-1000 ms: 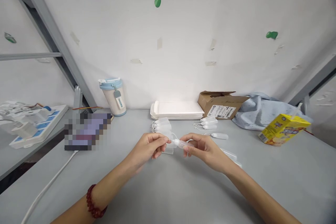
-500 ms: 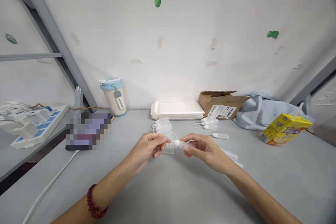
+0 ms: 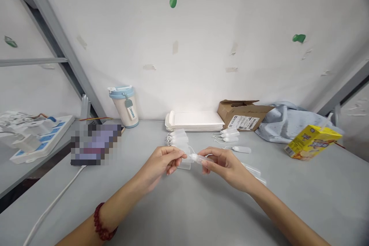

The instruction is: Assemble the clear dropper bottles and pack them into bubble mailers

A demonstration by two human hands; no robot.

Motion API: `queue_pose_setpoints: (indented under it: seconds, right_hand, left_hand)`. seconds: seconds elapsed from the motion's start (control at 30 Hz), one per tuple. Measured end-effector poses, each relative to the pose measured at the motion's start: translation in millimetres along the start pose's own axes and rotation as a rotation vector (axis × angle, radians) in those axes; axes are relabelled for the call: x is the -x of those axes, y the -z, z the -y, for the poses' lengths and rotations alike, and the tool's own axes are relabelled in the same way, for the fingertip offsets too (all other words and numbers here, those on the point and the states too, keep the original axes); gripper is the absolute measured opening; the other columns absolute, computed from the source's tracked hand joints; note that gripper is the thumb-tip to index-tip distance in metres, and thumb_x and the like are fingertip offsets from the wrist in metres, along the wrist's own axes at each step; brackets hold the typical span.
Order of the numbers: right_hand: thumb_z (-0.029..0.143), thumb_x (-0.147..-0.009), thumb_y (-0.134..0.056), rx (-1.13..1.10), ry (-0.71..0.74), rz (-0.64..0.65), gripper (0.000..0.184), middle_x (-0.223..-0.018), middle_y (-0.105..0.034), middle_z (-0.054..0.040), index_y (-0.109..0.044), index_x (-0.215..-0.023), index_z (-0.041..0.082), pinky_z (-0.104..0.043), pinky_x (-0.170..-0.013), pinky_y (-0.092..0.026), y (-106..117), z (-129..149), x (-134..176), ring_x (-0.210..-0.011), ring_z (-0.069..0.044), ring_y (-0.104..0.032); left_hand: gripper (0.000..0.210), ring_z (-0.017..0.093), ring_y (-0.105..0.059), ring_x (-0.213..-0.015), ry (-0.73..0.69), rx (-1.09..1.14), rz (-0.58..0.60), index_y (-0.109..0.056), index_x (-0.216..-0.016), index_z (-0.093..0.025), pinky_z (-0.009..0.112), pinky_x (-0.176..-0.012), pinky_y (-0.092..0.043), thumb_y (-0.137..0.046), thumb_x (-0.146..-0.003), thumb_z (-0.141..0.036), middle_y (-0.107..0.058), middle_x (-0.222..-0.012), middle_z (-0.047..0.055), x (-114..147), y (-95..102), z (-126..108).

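Fingers of the right hand grip the bottle; those of the left hand pinch its thin tip: sideways pull could bend the tip

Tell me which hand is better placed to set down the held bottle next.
Probably the right hand: it grips the bottle by its body, while the left hand is only at the nozzle end.

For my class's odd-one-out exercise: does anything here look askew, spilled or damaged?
The wall looks marred: pale tape-like scraps and green patches dot it unevenly, perhaps leftovers. The cardboard box gapes open. No spill shows around the held bottle.
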State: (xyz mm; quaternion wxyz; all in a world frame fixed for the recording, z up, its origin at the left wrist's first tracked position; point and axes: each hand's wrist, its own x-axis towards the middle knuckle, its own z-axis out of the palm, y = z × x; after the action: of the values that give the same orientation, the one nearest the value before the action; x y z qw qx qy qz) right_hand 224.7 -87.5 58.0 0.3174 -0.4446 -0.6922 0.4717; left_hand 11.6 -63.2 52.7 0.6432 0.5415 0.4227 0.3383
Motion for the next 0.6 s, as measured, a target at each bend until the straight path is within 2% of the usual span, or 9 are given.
queue_pose_setpoints:
  seconds: [0.13, 0.37, 0.6]
  right_hand:
    - [0.038, -0.085, -0.052, 0.055, 0.018, -0.022, 0.026, -0.071, -0.061, -0.0019, -0.063, -0.099, 0.018, -0.026, -0.063, -0.043, -2, 1, -1, -0.067, -0.013, -0.056]
    - [0.034, -0.088, -0.048, 0.162, 0.068, -0.063, 0.028, -0.073, -0.059, -0.0018, -0.063, -0.105, 0.018, -0.024, -0.060, -0.042, -5, -5, -1, -0.065, -0.012, -0.053]
    - [0.032, -0.091, -0.040, 0.326, 0.183, -0.099, 0.031, -0.072, -0.057, -0.0022, -0.060, -0.111, 0.020, -0.025, -0.058, -0.039, -9, -13, -1, -0.063, -0.013, -0.050]
  left_hand:
    - [0.024, 0.004, -0.033, -0.045, -0.026, -0.050, -0.016, -0.063, -0.071, -0.013, 0.022, -0.048, -0.024, -0.052, -0.081, -0.033, -0.047, -0.058, -0.004, 1, -1.0, 0]
    - [0.029, 0.007, -0.035, -0.045, -0.100, -0.321, -0.059, -0.052, -0.056, -0.016, 0.022, -0.048, -0.029, -0.052, -0.079, -0.033, -0.041, -0.046, -0.006, 5, -5.3, -2]
    - [0.028, 0.008, -0.037, -0.044, -0.129, -0.358, -0.027, -0.057, -0.062, -0.016, 0.022, -0.046, -0.029, -0.050, -0.080, -0.037, -0.046, -0.052, -0.003, 2, -3.7, 5]
